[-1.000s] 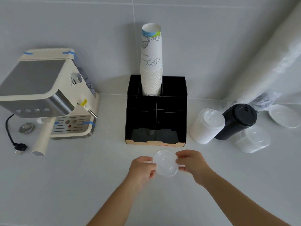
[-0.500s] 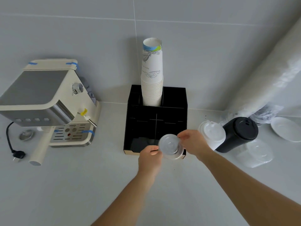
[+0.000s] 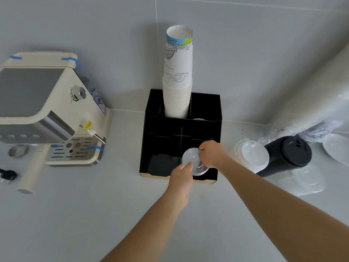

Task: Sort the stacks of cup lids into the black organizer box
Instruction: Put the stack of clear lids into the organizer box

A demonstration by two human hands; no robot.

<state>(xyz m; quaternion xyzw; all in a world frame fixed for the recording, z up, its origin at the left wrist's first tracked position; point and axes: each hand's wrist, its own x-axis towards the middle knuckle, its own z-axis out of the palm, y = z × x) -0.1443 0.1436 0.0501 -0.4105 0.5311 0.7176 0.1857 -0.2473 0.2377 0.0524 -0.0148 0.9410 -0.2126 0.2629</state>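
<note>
**Op:** Head camera has the coffee machine (image 3: 51, 110) at far left, out of my way. Black organizer box (image 3: 181, 129) sits against the wall, paper cups (image 3: 178, 72) stacked in a back slot, front slots free for lids.

**Spotter:** And the waiting stacks?

**Op:** White lids (image 3: 252, 156) and black lids (image 3: 289, 156) lie on their sides right of the box, within easy reach I'd say.

**Spotter:** Hands?

**Op:** Left hand (image 3: 181, 176) pinches the near rim of the clear lids (image 3: 194, 161), right hand (image 3: 213, 156) grips the far rim. I hold opposite edges to keep it level over the front-right compartment.
</note>
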